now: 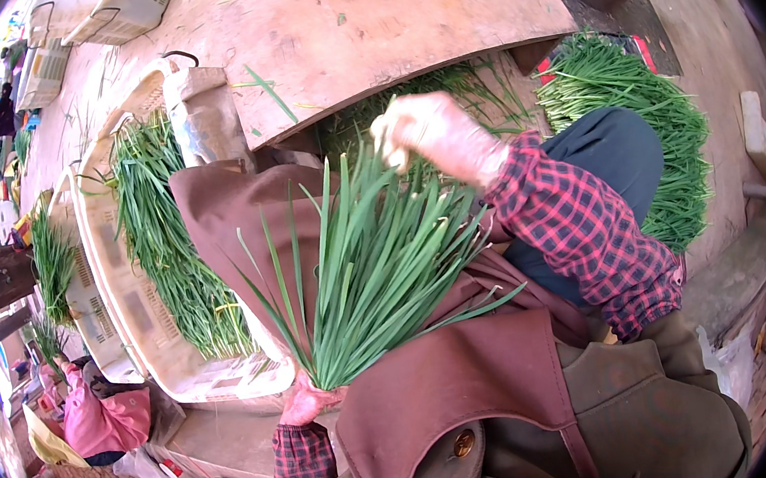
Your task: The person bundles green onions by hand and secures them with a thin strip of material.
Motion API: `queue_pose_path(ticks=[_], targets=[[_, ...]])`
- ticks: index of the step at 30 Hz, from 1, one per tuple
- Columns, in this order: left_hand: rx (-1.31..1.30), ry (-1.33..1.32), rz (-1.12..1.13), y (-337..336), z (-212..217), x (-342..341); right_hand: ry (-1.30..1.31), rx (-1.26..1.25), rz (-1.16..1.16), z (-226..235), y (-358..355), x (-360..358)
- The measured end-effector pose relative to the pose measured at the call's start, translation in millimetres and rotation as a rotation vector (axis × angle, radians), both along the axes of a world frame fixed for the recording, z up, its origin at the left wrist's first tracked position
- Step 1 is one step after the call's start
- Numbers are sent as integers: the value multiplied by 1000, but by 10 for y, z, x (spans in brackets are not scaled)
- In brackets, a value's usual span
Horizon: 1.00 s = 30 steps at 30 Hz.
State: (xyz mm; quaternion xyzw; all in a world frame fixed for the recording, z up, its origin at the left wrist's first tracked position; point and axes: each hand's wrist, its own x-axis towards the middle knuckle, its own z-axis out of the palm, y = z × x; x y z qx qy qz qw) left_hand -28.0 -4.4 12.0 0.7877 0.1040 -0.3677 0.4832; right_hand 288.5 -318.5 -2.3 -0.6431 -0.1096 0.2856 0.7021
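Note:
My left hand [307, 401] grips the base of a bunch of long green chives [371, 259], which fans out upward over my brown apron [447, 383]. My right hand [432, 134], in a red checked sleeve, is at the leaf tips with its fingers pinched on some blades. Beyond the hand, loose chives [360, 123] lie under the edge of a wooden board [377, 22].
A white plastic crate [126, 306] full of chives stands to my left. A large heap of chives [642, 106] lies on the ground to my right. More crates [116, 14] sit at the far left. A person in pink [101, 417] crouches at lower left.

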Motion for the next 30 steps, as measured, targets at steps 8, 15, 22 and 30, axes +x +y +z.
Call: queue_pose_path(ticks=[8, 15, 22, 30], targets=[[-989, 811, 1491, 54, -117, -70, -359, -321, 231, 433, -161, 311], [-1263, 1129, 1826, 66, -127, -13, -480, -413, 662, 328, 106, 182], [-955, 1082, 1815, 72, -210, -85, -319, -32, 373, -109, 220, -155], [-1057, 1130, 1949, 53, -205, -102, -105, -19, -40, 257, -12, 263]])
